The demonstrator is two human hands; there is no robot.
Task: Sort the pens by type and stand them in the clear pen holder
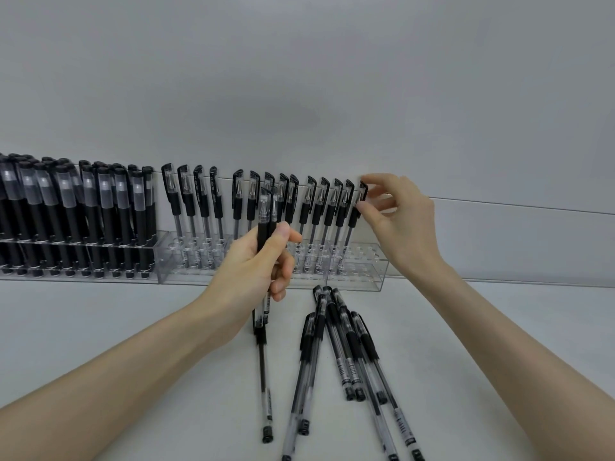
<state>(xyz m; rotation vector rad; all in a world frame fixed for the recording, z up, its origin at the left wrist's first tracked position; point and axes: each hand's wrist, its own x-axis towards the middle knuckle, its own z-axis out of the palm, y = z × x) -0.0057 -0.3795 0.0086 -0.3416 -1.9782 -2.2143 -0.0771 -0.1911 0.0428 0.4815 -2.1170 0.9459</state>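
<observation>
A long clear pen holder runs along the wall. Its left section is packed with black-barrelled pens; the middle and right sections hold clear gel pens with black caps standing upright. My left hand grips two black-barrelled pens upright in front of the holder. My right hand pinches the rightmost clear pen by its cap as it stands in the holder. Several loose clear gel pens lie on the table in front.
The white table meets a plain white wall right behind the holder. One loose pen lies apart, just below my left hand. The right end of the holder shows unfilled holes.
</observation>
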